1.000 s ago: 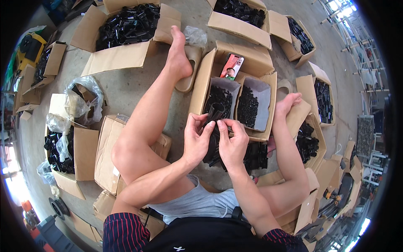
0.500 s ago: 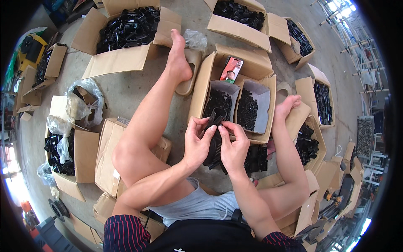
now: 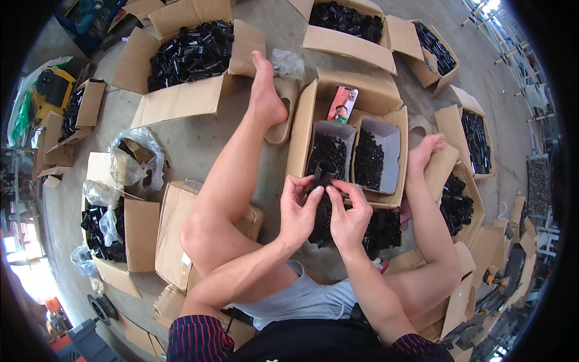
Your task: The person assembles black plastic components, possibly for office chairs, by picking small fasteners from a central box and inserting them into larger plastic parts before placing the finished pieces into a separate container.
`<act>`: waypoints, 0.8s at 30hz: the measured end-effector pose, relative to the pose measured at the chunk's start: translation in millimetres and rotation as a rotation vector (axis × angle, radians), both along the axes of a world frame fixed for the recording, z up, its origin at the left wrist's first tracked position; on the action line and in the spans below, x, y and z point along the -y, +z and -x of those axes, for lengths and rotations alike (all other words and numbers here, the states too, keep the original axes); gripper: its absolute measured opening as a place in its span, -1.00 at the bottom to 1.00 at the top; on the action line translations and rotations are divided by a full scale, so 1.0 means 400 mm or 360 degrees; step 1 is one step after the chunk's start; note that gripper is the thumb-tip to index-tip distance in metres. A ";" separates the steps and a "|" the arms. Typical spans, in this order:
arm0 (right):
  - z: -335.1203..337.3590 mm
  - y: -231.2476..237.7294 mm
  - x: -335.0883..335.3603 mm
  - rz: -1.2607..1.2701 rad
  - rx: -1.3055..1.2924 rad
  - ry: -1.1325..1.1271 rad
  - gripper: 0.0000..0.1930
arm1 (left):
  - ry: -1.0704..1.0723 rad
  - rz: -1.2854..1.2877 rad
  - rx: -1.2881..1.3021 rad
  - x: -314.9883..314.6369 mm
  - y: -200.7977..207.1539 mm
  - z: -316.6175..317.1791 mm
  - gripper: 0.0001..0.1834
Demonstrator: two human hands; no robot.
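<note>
In the head view, the person's bare left hand (image 3: 298,210) was closed in a pinch, its thumb and forefinger clamped on the left side of a short, hollow, black tubular part (image 3: 326,171). The other fingers were curled in behind, so that the palm was hidden. The bare right hand (image 3: 350,212) was pinched as well, thumb and fingertips together at the near right side of the same part. The two thumb tips lay close beside each other at its near end; whether they touched could not be told. The part was tilted, its open mouth facing up and away from the person, and it was held in the air between the knees, over the near edge of an open brown cardboard box (image 3: 300,140).

Inside that box, two grey rectangular trays stood side by side. The left tray (image 3: 330,128) held small black pieces (image 3: 329,152), partly covered by the part and the hands; the right tray (image 3: 391,158) held more small black pieces (image 3: 368,158), gathered toward its left side. Behind the trays leaned a phone with a lit, mostly red screen (image 3: 342,104). Below the box, near the right hand, lay a pile of black parts (image 3: 384,228).
</note>
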State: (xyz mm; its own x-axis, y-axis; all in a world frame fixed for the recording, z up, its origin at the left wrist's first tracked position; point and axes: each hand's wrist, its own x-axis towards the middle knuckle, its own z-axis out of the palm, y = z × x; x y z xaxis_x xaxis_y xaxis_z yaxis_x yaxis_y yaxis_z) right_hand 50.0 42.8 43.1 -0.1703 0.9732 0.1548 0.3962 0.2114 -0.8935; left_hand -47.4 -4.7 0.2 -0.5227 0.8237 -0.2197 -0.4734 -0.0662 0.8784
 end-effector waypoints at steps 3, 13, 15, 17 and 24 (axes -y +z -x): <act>0.006 -0.001 -0.007 -0.0019 0.0032 0.0008 -0.88 | -0.0017 0.0014 -0.0008 -0.002 -0.003 0.010 -0.76; 0.011 -0.021 -0.002 0.0011 -0.0068 -0.0032 -0.88 | -0.0031 -0.0003 -0.0008 0.000 0.002 0.007 -0.77; 0.015 -0.018 -0.005 -0.0010 -0.0064 -0.0025 -0.89 | -0.0028 -0.0002 0.0001 0.000 0.007 0.007 -0.77; 0.018 -0.012 -0.006 -0.0109 0.0016 -0.0019 -0.90 | -0.0013 -0.0010 0.0008 0.000 0.012 0.007 -0.77; 0.017 -0.023 -0.013 -0.0251 0.0099 -0.0022 -0.89 | -0.0013 -0.0004 0.0010 -0.008 0.000 0.000 -0.78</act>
